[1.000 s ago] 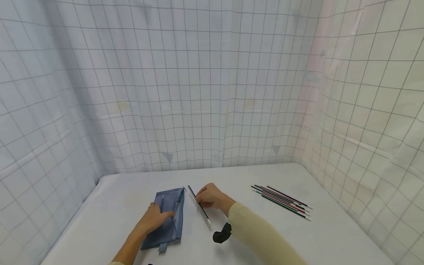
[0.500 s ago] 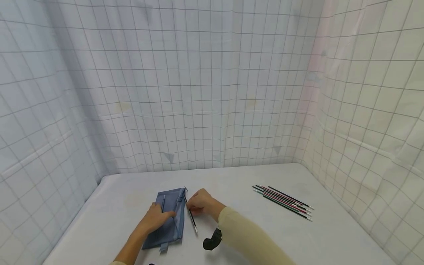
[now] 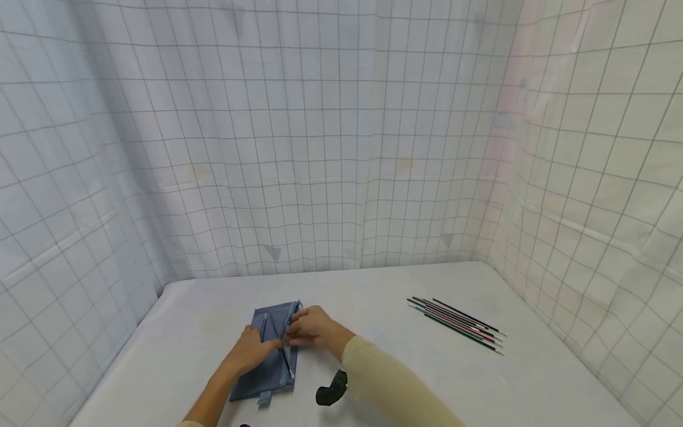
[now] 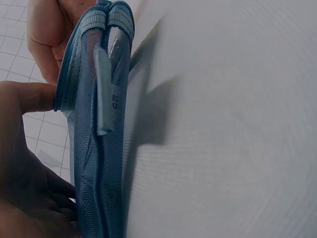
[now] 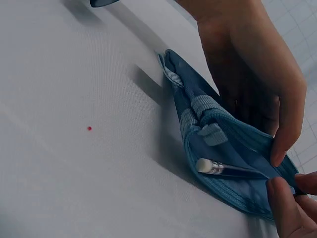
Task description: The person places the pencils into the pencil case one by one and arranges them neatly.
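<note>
A blue mesh zip pouch (image 3: 267,379) lies on the white table, its long zipped side facing right and gaping. Across the pouch my left hand (image 3: 252,351) holds its upper layer, the thumb at the zipper edge. My right hand (image 3: 313,327) is at the opening, pinching a dark pencil (image 5: 233,171). That pencil lies slantwise within the opening, its white eraser end near the zipper's corner. In the right wrist view the fingertips (image 5: 282,198) partly hide the pencil's far part. Another pencil (image 3: 264,326) shows through the mesh near the left fingers.
Several pencils (image 3: 456,323), black, red and green, lie side by side at the table's right. A black wrist camera (image 3: 332,388) sits below the right sleeve (image 3: 395,379). White gridded curtains (image 3: 341,136) surround the table (image 3: 363,290) at the back and sides.
My right hand has moved left with the pencil, from the table beside the pouch into its opening. The left hand stays on the pouch. The pencils on the right have not moved.
</note>
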`<state>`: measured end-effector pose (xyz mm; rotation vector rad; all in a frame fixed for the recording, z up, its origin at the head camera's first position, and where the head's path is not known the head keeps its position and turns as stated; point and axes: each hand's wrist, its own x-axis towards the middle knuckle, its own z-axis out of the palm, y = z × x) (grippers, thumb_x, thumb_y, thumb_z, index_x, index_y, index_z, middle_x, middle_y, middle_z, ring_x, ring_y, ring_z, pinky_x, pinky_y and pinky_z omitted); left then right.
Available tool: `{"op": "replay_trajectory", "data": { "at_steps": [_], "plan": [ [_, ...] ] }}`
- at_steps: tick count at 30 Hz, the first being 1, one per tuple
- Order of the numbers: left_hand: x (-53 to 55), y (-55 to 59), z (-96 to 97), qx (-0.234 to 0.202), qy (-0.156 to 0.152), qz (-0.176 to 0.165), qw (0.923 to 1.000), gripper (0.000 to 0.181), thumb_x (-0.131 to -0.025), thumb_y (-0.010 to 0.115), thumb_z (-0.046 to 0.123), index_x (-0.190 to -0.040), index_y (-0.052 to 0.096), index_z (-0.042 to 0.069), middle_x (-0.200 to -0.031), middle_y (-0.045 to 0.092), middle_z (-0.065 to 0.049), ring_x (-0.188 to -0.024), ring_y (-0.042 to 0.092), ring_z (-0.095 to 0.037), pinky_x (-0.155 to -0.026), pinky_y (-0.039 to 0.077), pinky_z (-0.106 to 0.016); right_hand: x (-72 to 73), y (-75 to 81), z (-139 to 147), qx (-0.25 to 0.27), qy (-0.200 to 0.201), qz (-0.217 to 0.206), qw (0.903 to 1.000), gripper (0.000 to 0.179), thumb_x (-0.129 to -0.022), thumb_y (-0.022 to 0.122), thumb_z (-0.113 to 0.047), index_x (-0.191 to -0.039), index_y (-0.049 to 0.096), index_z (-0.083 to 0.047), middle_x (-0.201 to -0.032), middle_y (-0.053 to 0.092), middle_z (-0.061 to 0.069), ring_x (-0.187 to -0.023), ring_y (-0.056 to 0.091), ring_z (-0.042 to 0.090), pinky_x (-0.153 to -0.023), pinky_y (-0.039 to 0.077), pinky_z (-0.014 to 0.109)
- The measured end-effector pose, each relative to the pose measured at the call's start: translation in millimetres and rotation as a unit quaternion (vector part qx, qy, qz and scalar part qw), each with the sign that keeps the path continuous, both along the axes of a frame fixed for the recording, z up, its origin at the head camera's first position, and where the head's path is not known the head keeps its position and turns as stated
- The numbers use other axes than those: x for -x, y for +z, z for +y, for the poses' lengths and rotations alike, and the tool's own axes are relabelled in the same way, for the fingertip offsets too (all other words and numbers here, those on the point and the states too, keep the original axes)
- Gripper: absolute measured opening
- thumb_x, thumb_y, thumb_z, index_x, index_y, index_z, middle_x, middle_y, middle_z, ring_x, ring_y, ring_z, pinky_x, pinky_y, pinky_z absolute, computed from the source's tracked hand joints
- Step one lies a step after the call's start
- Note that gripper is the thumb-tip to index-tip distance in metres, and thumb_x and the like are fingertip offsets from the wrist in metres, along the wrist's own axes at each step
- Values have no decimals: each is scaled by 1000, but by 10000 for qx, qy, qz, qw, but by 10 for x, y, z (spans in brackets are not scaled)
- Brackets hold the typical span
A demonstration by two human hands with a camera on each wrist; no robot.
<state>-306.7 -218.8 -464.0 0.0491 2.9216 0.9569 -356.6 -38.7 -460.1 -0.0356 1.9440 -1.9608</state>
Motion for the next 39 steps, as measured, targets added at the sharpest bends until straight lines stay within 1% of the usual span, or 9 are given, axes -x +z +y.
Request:
{"op": "replay_trajectory", "data": {
  "at_steps": [3, 6, 10, 18, 22, 26, 30, 34, 39],
  "plan": [
    [2, -4, 5, -22, 6, 17, 10000, 100, -91, 66, 49, -135, 32, -35, -146, 20, -56, -135, 28, -69, -108, 33, -72, 6, 2, -2, 426, 90, -177, 9989, 33, -90, 70, 11, -123, 68, 8, -93, 73, 18, -84, 75, 26, -74, 63, 35],
    [8, -11, 12, 1, 33, 5, 10000, 99, -90, 66, 48, -135, 32, -34, -147, 19, -56, -136, 28, -69, -109, 32, -72, 6, -2, 22, 532, 75, -244, 9983, 31, -91, 69, 11, -123, 68, 7, -96, 71, 19, -85, 75, 27, -76, 63, 38],
    [10, -2, 28, -44, 69, -51, 10000, 99, -90, 66, 46, -137, 31, -34, -149, 17, -55, -138, 26, -68, -111, 29, -72, 0, 2, 77, 311, 179, -226, 9991, 26, -92, 69, 10, -117, 71, 5, -95, 72, 17, -84, 74, 26, -75, 63, 38],
    [-13, 38, 32, -54, 22, -58, 10000, 98, -90, 66, 45, -137, 30, -34, -148, 19, -55, -137, 27, -67, -111, 30, -71, -55, 24, 121, -155, 947, -293, 9950, 26, -92, 65, 12, -117, 72, 7, -91, 75, 19, -78, 75, 26, -70, 63, 37],
    [-21, 57, 40, -149, 12, -77, 9999, 102, -90, 66, 47, -139, 28, -34, -148, 17, -55, -138, 26, -68, -110, 30, -72, -64, 8, 71, -16, 1138, -650, 9914, 39, -94, 57, 10, -133, 61, 10, -99, 73, 21, -92, 75, 34, -82, 62, 42],
    [-33, 69, 40, -349, 11, -111, 9993, 105, -91, 66, 49, -141, 24, -33, -149, 14, -55, -139, 22, -68, -111, 27, -73, -73, -35, -11, 474, 1206, -993, 9866, 55, -96, 46, 10, -150, 39, 14, -117, 66, 30, -119, 63, 47, -99, 52, 55],
    [-37, 66, 26, -532, -8, -182, 9984, 106, -92, 66, 50, -144, 22, -31, -150, 14, -54, -139, 23, -68, -110, 28, -73, -86, -73, -48, 889, 1175, -1043, 9836, 61, -95, 42, 10, -154, 29, 15, -127, 58, 37, -129, 52, 54, -104, 44, 63],
    [-25, 54, 12, -539, 11, -277, 9982, 106, -92, 64, 52, -144, 22, -31, -151, 13, -53, -139, 23, -68, -111, 27, -73, -68, -68, 9, 812, 1237, -889, 9850, 58, -95, 45, 9, -153, 36, 11, -122, 62, 32, -121, 60, 51, -100, 50, 59],
    [-22, 46, -8, -376, 35, -281, 9989, 102, -93, 62, 49, -142, 25, -32, -151, 15, -54, -139, 23, -68, -111, 27, -72, -18, 2, 122, 393, 1451, -591, 9869, 45, -99, 55, 3, -143, 53, 7, -113, 68, 19, -103, 71, 35, -90, 59, 48]
  ]
}}
